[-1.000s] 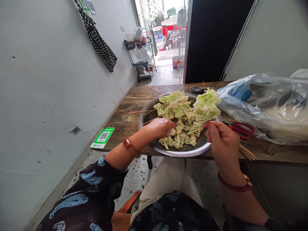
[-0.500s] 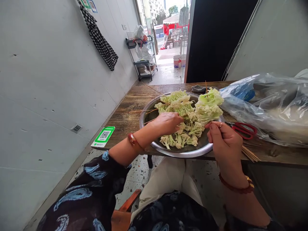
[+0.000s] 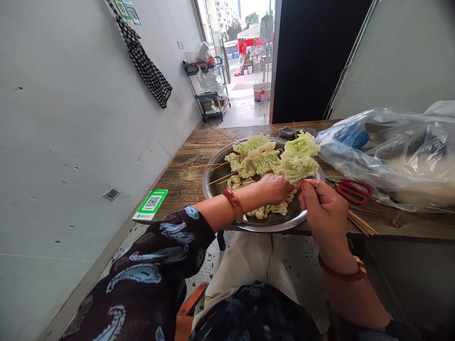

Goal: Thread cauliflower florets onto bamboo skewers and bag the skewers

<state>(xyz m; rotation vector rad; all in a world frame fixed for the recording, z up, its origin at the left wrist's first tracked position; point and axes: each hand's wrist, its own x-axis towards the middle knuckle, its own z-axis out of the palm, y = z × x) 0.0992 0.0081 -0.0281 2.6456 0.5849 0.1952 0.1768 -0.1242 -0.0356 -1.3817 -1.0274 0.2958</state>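
Note:
My right hand (image 3: 325,206) is closed in a pinch on a bamboo skewer (image 3: 295,130) at the right rim of a metal basin (image 3: 280,228). Cauliflower florets (image 3: 300,158) are threaded on that skewer above the fingers, and its tip sticks out at the top. Just left of it, my left hand (image 3: 275,188) reaches over the basin with fingers curled under, close to the right fingertips. Whatever those fingers hold is hidden by the hand. Loose cauliflower florets (image 3: 268,210) lie in the basin below. Behind the left wrist rest several skewered cauliflower pieces (image 3: 261,147), their sticks pointing left.
Red-handled scissors (image 3: 355,190) and a bundle of bamboo skewers (image 3: 361,222) lie right of the basin on the wooden table (image 3: 177,175). A large clear plastic bag (image 3: 408,161) fills the table's right side. A green QR card (image 3: 151,204) lies at the left edge.
My left hand has moved right, from over the loose florets to beside the right fingertips. My right hand still grips the skewer. The whole view has shifted slightly.

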